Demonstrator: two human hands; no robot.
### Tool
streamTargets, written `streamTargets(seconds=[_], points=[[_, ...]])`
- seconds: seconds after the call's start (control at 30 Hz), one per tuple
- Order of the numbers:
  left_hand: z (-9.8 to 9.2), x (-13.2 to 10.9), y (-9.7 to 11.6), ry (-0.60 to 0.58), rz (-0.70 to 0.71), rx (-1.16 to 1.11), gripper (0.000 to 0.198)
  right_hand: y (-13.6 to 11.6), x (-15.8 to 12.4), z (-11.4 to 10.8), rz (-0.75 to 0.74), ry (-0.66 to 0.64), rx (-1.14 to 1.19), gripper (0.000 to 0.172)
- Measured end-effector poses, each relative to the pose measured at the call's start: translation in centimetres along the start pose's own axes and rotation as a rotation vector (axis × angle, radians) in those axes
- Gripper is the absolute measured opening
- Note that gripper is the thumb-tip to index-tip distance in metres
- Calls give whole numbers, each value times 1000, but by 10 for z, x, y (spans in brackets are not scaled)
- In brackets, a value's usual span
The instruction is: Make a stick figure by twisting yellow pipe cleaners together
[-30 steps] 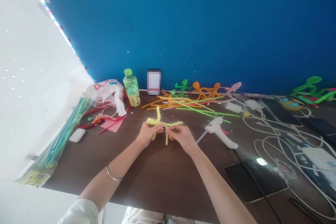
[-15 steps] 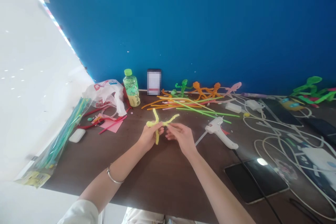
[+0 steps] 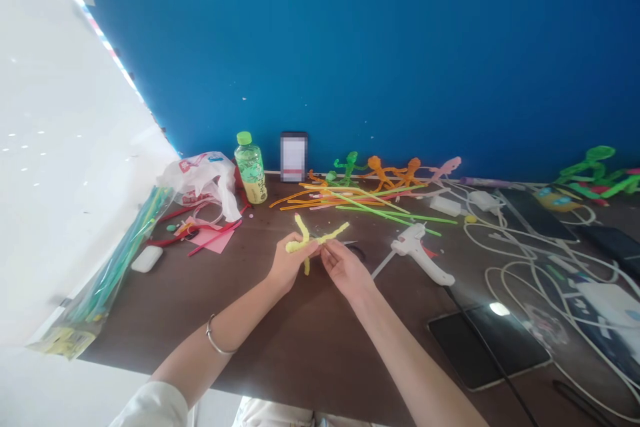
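A yellow pipe-cleaner figure [image 3: 306, 239] is held just above the dark brown table [image 3: 300, 340], near its middle. My left hand [image 3: 287, 265] pinches the figure's body from the left, thumb on top. My right hand [image 3: 345, 268] pinches the same figure from the right, fingers closed on its lower part. One limb points up and back, another sticks out to the right, and a short end hangs down between my hands. A silver bracelet [image 3: 215, 340] sits on my left wrist.
Loose pipe cleaners [image 3: 360, 200] and finished figures [image 3: 390, 172] lie at the back. A white glue gun [image 3: 423, 255], cables [image 3: 525, 247] and a dark tablet [image 3: 487, 341] fill the right. Left side: green bottle [image 3: 251, 167], plastic bag [image 3: 203, 177], white case [image 3: 147, 257], bagged pipe cleaners [image 3: 113, 267].
Both hands shifted slightly nearer and closer together with the yellow figure. The figure has turned a little; its hanging end is shorter and my right fingers now close on it.
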State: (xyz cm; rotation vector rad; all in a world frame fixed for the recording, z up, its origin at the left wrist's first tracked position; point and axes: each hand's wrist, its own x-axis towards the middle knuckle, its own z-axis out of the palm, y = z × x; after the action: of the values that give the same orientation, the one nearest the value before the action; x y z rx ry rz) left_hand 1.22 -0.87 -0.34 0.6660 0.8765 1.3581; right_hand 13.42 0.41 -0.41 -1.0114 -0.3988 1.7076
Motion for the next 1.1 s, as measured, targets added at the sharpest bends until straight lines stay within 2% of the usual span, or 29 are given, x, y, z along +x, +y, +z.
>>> streamTargets(seconds=[0.1, 0.2, 0.27, 0.37, 0.43, 0.5, 0.6, 0.7, 0.77, 0.83, 0.97, 1.03, 1.1], points=[[2, -1, -1, 8, -16, -35, 29, 1, 2, 0, -57, -7, 51, 25], [3, -1, -3, 33, -67, -156, 28, 2, 1, 2, -212, -27, 37, 31], [4, 1, -4, 74, -111, -235, 27, 2, -2, 4, -359, -22, -70, 29], [4, 3, -3, 145, -185, -337, 20, 2, -9, 5, -596, 9, -364, 20], [5, 4, -1, 189, -239, -387, 14, 0, -12, 5, -693, 15, -515, 15], [5, 4, 2, 211, -278, -410, 9, 0, -13, 5, -699, 17, -530, 17], [5, 5, 4, 195, -281, -411, 7, 0, -9, 4, -601, -32, -417, 27], [2, 7, 5, 183, -260, -394, 8, 1, -2, 0, -544, -116, -385, 17], [0, 8, 6, 195, -257, -378, 8, 0, 1, -3, -593, -138, -462, 11], [-1, 10, 8, 211, -266, -367, 7, -3, 1, -6, -704, -152, -624, 6], [-2, 12, 15, 242, -329, -359, 6, -11, -1, -9, -893, -297, -923, 17], [-4, 13, 18, 256, -360, -330, 6, -15, -4, -8, -828, -365, -903, 14], [-6, 15, 21, 240, -355, -255, 6, -19, -5, -7, -620, -391, -786, 13]])
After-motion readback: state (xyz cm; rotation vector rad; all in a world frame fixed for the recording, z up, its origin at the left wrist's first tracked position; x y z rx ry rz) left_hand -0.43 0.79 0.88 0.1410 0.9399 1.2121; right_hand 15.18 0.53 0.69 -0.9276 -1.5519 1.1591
